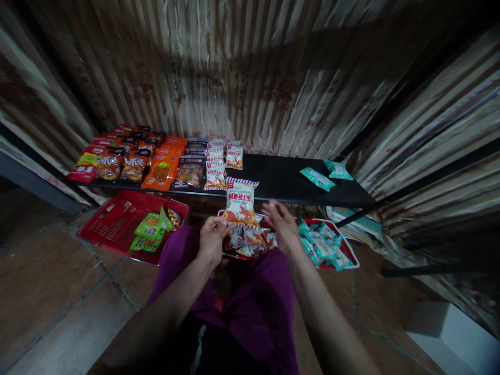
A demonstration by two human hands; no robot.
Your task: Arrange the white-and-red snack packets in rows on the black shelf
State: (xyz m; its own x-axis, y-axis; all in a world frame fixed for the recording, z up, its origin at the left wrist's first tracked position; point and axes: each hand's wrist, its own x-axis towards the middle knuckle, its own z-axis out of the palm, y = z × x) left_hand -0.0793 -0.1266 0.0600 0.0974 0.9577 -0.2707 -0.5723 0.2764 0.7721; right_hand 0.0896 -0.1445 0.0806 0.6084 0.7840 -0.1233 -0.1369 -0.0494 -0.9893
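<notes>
My left hand (pixel 213 239) pinches the lower left corner of a white snack bag (pixel 240 200) with red lettering and a striped top edge. The bag is held upright in front of the black shelf (pixel 269 174), above a basket with several snack bags (pixel 250 240) in it. To the right of the bag, my right hand (pixel 282 224) is apart from it, fingers spread and holding nothing. Similar white snack bags (pixel 215 174) stand in rows on the shelf just behind.
Left on the shelf are orange packets (pixel 161 166) and dark packets (pixel 190 172). Two teal packets (pixel 317 178) lie at its right. A red basket (pixel 117 216) with green packets (pixel 150 232) stands lower left; another basket (pixel 353 255) holds teal packets. Black posts (pixel 378 125) flank the shelf.
</notes>
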